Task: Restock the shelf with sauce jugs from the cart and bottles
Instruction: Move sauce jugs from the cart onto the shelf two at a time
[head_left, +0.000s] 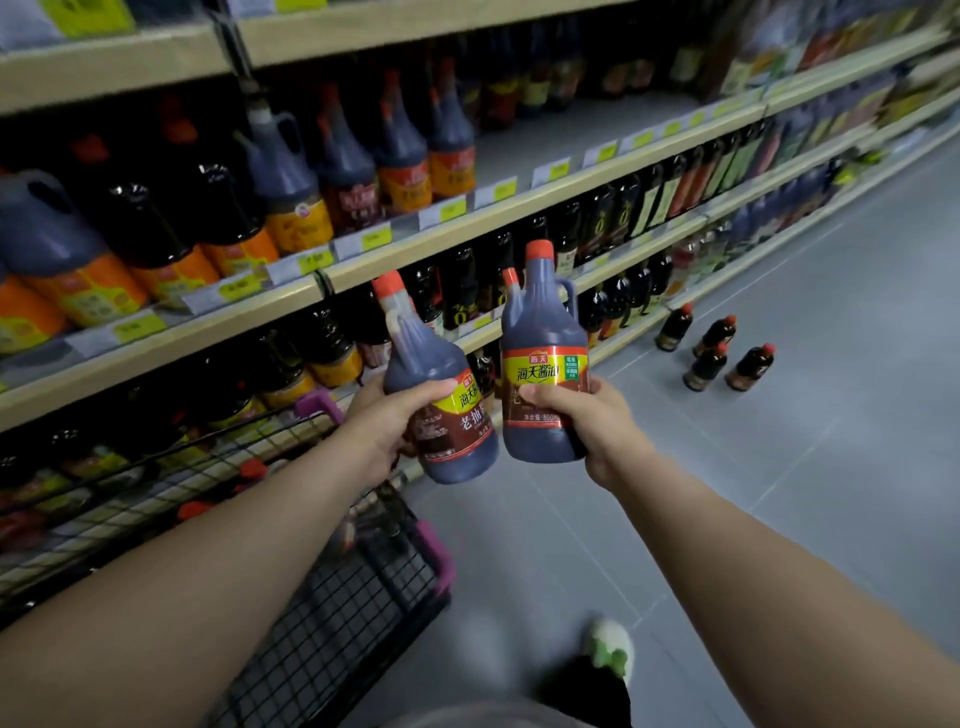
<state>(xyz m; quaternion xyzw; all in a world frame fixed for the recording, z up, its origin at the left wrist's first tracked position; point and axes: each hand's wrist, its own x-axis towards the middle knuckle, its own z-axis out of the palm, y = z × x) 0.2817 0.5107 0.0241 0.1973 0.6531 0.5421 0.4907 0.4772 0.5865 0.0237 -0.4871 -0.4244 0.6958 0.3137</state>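
The person stands in the aisle with both arms stretched out and a sauce jug in each hand. The left hand (387, 421) is wrapped round the label of the left jug (436, 384), which leans to the left. The right hand (589, 415) is clamped round the right jug (543, 332), which is held upright with its red cap on top. The two jugs are close at the base; with the blur, I cannot say whether they touch. Both hang in the air in front of the shelf (519, 208). The black wire cart (337, 613) sits below the left arm. Four small bottles (750, 368) stand on the floor (831, 467) beside the bottom shelf.
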